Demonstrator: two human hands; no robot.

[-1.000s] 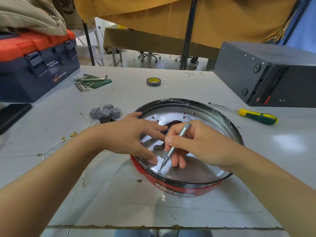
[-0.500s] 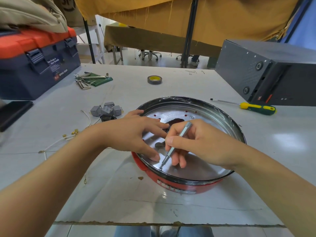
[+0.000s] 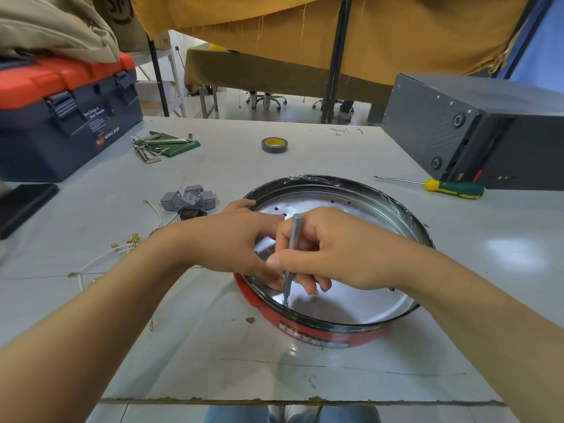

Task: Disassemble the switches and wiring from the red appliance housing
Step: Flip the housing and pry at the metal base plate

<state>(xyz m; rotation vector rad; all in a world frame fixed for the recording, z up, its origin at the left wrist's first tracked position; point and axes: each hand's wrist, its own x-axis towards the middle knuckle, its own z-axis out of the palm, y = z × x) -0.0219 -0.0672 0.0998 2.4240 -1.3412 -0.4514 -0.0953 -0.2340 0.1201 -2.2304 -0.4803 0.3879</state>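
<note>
Right hand [image 3: 332, 251] pinches upright screwdriver [image 3: 292, 257]; left hand [image 3: 235, 239] flat, fingers relaxed, on housing [image 3: 335, 331] plate.

white table [image 3: 305, 374] under red housing [image 3: 320, 334], switches [image 3: 190, 199], toolbox [image 3: 67, 117]

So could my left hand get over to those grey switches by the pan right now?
Probably yes. The left hand rests on the metal plate, holding nothing, and the grey switches lie just beyond it on bare table.

Beyond the grey worktable [image 3: 305, 154], mustard cloth [image 3: 381, 32] hangs over dark posts [image 3: 335, 56], with a draped table [image 3: 244, 71] and chair bases [image 3: 265, 102] on pale floor.
</note>
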